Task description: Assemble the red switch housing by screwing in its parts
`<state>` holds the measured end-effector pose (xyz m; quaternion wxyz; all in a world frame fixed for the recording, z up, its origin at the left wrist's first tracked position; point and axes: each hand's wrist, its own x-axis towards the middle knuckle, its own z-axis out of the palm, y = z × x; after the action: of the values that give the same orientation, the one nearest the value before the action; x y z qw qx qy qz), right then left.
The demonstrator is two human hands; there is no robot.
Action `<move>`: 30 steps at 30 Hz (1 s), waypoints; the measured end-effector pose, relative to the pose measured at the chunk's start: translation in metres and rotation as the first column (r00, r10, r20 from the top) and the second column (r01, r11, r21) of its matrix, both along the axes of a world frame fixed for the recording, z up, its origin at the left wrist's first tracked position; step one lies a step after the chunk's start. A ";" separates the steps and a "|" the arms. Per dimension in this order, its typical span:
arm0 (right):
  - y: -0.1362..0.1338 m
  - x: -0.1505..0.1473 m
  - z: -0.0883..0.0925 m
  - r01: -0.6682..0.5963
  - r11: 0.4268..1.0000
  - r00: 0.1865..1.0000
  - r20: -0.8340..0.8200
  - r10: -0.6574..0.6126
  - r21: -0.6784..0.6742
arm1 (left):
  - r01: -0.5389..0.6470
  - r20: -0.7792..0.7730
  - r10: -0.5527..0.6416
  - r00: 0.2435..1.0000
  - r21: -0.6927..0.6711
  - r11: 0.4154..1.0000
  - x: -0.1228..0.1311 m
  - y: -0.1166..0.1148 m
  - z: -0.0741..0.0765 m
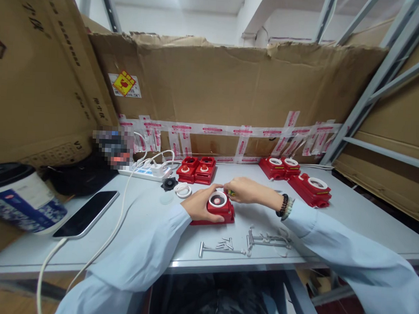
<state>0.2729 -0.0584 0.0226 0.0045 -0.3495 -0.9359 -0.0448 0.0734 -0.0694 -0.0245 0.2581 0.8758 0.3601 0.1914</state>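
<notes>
A red housing (231, 214) with a white ring (225, 198) around its dark round window lies on the table in front of me. My left hand (202, 204) grips it from the left, thumb along the near side and fingers over the far side. At its right far edge is my right hand (244, 190), closed around a small tool with a yellow-and-black handle (231, 193); the rest of that tool is hidden by the fingers. Just left of the housing lie loose white rings (182, 190), a clear disc (166, 199) and a black square part (169, 183).
Nearer me lie T-shaped metal rods (222, 250) and several screws (229, 242). Two red housings (204, 175) stand behind; more red units (310, 191) stand at right. A phone (87, 214), cable, power strip (146, 172) and tub (23, 200) occupy the left. Cardboard (215, 88) walls the back.
</notes>
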 end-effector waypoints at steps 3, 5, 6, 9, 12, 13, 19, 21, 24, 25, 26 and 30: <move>-0.001 -0.003 -0.002 -0.016 0.998 0.999 0.051 0.013 0.053 | 0.007 -0.004 -0.007 1.000 0.011 1.000 0.000 0.001 0.000; 0.001 -0.003 -0.002 -0.015 0.999 0.999 0.040 0.014 0.036 | 0.009 -0.008 -0.009 1.000 0.002 1.000 0.001 0.000 0.000; 0.002 -0.002 -0.002 -0.014 1.000 1.000 0.020 0.014 0.013 | 0.006 -0.012 -0.007 1.000 -0.003 1.000 0.001 0.000 0.001; 0.007 0.003 0.001 0.004 0.997 0.998 -0.055 -0.009 -0.081 | -0.005 -0.031 0.004 0.999 -0.009 1.000 0.002 -0.001 0.002; 0.010 0.008 0.003 0.014 0.989 0.994 -0.105 -0.030 -0.150 | -0.008 -0.037 0.007 0.999 -0.006 1.000 0.002 -0.001 0.003; 0.010 0.009 0.003 0.006 0.986 0.993 -0.119 -0.026 -0.166 | -0.010 -0.039 0.010 0.999 -0.003 1.000 0.002 -0.001 0.003; 0.008 0.009 0.004 0.027 0.969 0.981 -0.178 -0.072 -0.244 | -0.007 -0.028 0.007 1.000 0.008 1.000 0.002 0.001 -0.001; 0.008 0.008 0.005 0.055 0.957 0.975 -0.189 -0.112 -0.283 | -0.011 -0.018 0.011 1.000 0.013 1.000 0.002 0.002 -0.003; 0.009 0.007 0.005 0.051 0.935 0.967 -0.218 -0.134 -0.350 | -0.008 -0.002 0.008 1.000 0.015 1.000 0.002 0.004 -0.005; 0.010 0.007 0.005 0.035 0.933 0.965 -0.233 -0.125 -0.357 | -0.006 0.001 0.006 1.000 0.015 1.000 0.002 0.004 -0.005; 0.010 0.007 0.005 0.016 0.933 0.963 -0.247 -0.111 -0.359 | -0.006 0.003 0.006 1.000 0.017 1.000 0.002 0.004 -0.005; 0.013 0.009 0.002 -0.032 0.928 0.950 -0.299 -0.087 -0.372 | -0.007 0.006 0.007 1.000 0.018 1.000 0.002 0.003 -0.004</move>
<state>0.2814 -0.0458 0.0241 0.0844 -0.3599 -0.9098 0.1888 0.0751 -0.0661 -0.0285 0.2505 0.8764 0.3604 0.1982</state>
